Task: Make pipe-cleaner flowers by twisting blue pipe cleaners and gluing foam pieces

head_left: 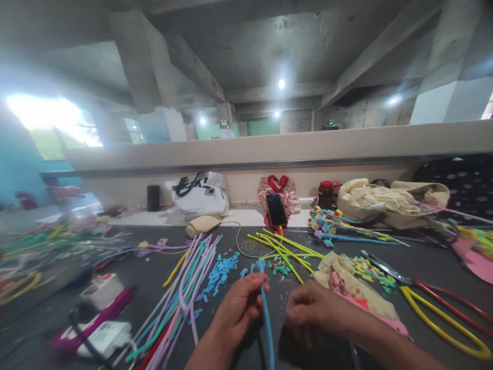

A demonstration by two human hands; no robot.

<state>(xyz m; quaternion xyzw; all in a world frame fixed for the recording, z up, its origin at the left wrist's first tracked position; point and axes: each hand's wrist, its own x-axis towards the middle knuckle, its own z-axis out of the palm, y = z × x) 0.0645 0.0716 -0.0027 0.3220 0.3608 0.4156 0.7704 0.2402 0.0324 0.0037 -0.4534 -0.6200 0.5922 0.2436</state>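
Note:
My left hand [239, 306] is closed in a pinch around a blue pipe cleaner [267, 318], gripping it just below its curled top end. The stem runs down toward me between both hands. My right hand [314, 311] is curled shut beside it, knuckles up; what its fingers hold is hidden. Small blue cut pieces [219, 275] lie just beyond my left hand on the dark table [423, 267].
A bundle of pastel pipe cleaners [185, 288] lies left, yellow ones [285, 249] ahead. Yellow-and-red-handled scissors [435, 303] lie right. A phone [276, 209] leans at the back by bags. A white power strip [102, 290] sits lower left.

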